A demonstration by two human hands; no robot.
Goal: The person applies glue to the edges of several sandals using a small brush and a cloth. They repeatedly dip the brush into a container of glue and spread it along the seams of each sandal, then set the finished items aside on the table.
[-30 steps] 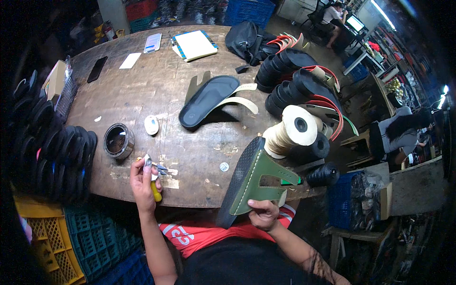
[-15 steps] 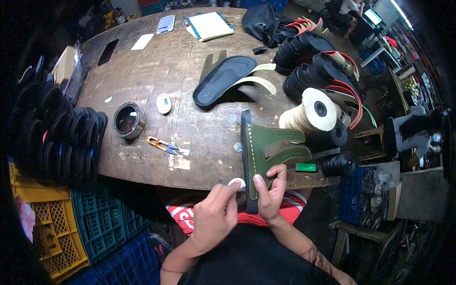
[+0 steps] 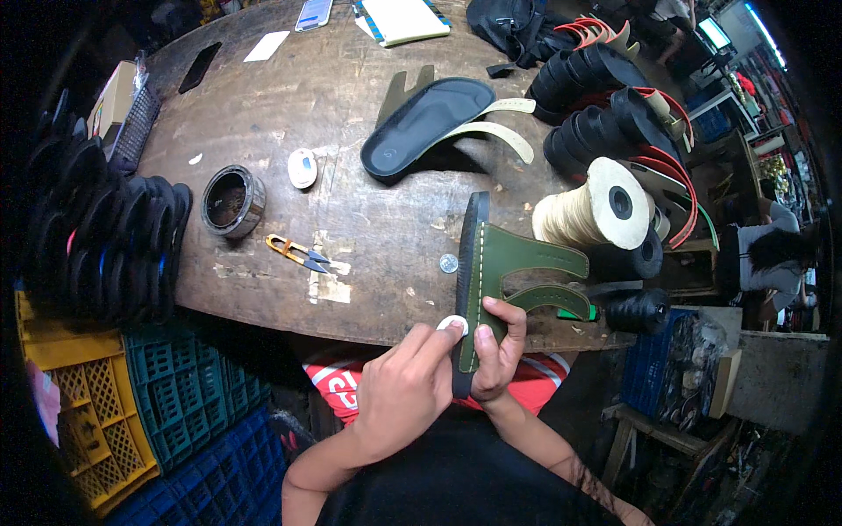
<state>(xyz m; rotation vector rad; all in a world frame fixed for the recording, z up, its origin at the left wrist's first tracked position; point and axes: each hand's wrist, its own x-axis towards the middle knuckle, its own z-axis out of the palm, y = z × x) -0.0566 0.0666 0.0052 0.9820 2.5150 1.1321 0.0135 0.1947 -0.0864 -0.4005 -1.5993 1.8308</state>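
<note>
My right hand (image 3: 496, 351) grips a sandal (image 3: 472, 280) by its lower part, thumb on the upper, holding it on edge at the table's front. The sandal has a black sole and a green leather upper with two straps and a row of pale stitches along the sole. With closed fingers, my left hand (image 3: 408, 377) pinches a small white disc (image 3: 453, 325) against the sole's side near the stitching. Farther back on the table lies another sandal (image 3: 425, 127), its black footbed up and its straps spread. A coin (image 3: 449, 263) lies left of the held sandal.
Right on the table are a cream thread spool (image 3: 583, 210), black thread spools (image 3: 638, 311) and stacked sandals (image 3: 596, 123). Left are thread snips (image 3: 296, 252), a round tin (image 3: 232, 202), a white oval object (image 3: 302, 168) and black soles (image 3: 132, 245). Plastic crates (image 3: 189, 381) stand below left.
My left hand has brought the white disc up and right against the sole. The sandal has shifted slightly right in my right hand, and the whole view has shifted a little.
</note>
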